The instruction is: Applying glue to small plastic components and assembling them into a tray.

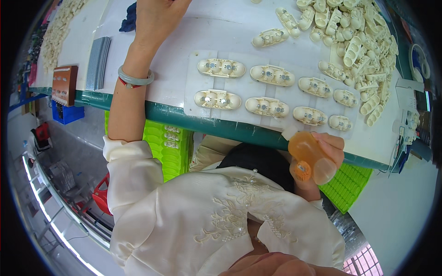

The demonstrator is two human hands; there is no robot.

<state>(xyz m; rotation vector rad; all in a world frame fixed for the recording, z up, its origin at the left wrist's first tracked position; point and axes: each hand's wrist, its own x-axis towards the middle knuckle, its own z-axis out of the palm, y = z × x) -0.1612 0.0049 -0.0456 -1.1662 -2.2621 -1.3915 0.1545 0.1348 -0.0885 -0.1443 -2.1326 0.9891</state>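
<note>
My right hand [332, 146] grips a small translucent orange squeeze bottle [307, 156] with a white tip, held at the table's near edge just below the right end of a white mat [193, 83]. On the mat lie two rows of cream oblong plastic parts [221, 67] with metal inserts. My left hand [156, 16] stretches far across the white table [179, 27], a pale green bangle on its wrist. Its fingers are cut off by the top of the picture. A dark blue cloth [130, 18] lies just left of it.
A big pile of the same cream parts [359, 37] fills the table's right side. At the left stand a grey stack of strips [98, 62] and a brown box [64, 84]. Bright green trays [168, 147] sit under the table edge.
</note>
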